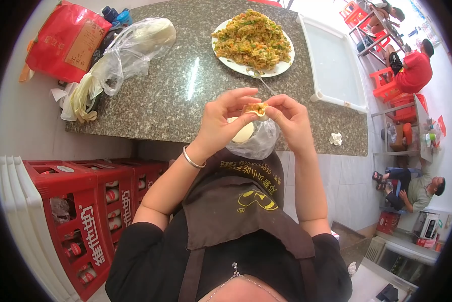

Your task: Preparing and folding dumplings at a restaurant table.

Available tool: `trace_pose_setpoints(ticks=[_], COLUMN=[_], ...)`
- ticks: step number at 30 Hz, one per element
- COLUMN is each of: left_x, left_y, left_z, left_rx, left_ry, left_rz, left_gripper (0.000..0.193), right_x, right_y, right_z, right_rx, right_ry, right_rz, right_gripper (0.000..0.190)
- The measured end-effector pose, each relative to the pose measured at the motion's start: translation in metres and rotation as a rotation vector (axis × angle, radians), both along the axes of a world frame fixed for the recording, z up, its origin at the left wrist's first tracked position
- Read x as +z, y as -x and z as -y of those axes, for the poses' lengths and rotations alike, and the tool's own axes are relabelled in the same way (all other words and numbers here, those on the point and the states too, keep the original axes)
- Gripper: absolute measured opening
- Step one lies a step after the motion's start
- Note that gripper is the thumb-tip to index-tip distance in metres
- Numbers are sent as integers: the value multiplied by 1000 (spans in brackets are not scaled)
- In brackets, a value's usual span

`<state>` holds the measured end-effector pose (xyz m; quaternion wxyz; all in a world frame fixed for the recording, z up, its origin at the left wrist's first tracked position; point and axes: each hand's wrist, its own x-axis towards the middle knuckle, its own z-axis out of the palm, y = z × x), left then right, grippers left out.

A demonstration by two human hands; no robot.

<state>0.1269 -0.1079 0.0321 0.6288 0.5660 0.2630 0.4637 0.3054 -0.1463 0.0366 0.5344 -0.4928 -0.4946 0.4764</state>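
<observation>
Between my two hands is a dumpling wrapper with filling (257, 109), its rim partly folded up and the filling still showing. My left hand (226, 117) pinches it from the left with thumb and fingers. On the opposite side, thumb and forefinger of my right hand (290, 119) grip its edge. Just below lies a stack of round dough wrappers (242, 133) in a clear plastic bag (261, 141) at the table's edge. Past my hands, a white plate (244, 70) bears a heap of chopped filling (254, 39). A metal spoon (261, 79) rests on the plate's rim.
A white plastic tray (335, 62) lies right of the plate on the granite table (154, 109). Crumpled tissue (335, 139) sits near the right corner. Bagged vegetables (135, 49) and a red bag (67, 41) are at left. Red bottle crates (74, 219) stand below. Several people sit at far right.
</observation>
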Motion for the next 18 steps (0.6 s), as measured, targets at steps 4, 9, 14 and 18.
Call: trace_pose_setpoints(ticks=[4, 9, 14, 18], left_x=[-1, -13, -12, -16], left_y=[-1, -3, -1, 3], left_z=[0, -1, -2, -4], left_rx=[8, 122, -10, -76], left_ry=[-237, -267, -60, -130], left_rz=[-143, -126, -22, -9], left_gripper=[18, 17, 15, 15], right_x=[1, 11, 8, 13], right_y=[7, 15, 6, -6], right_z=[2, 5, 4, -2], right_rx=[-142, -201, -173, 3], right_ry=[-142, -325, -251, -93], right_rz=[265, 509, 392, 291], right_gripper=[10, 7, 6, 8])
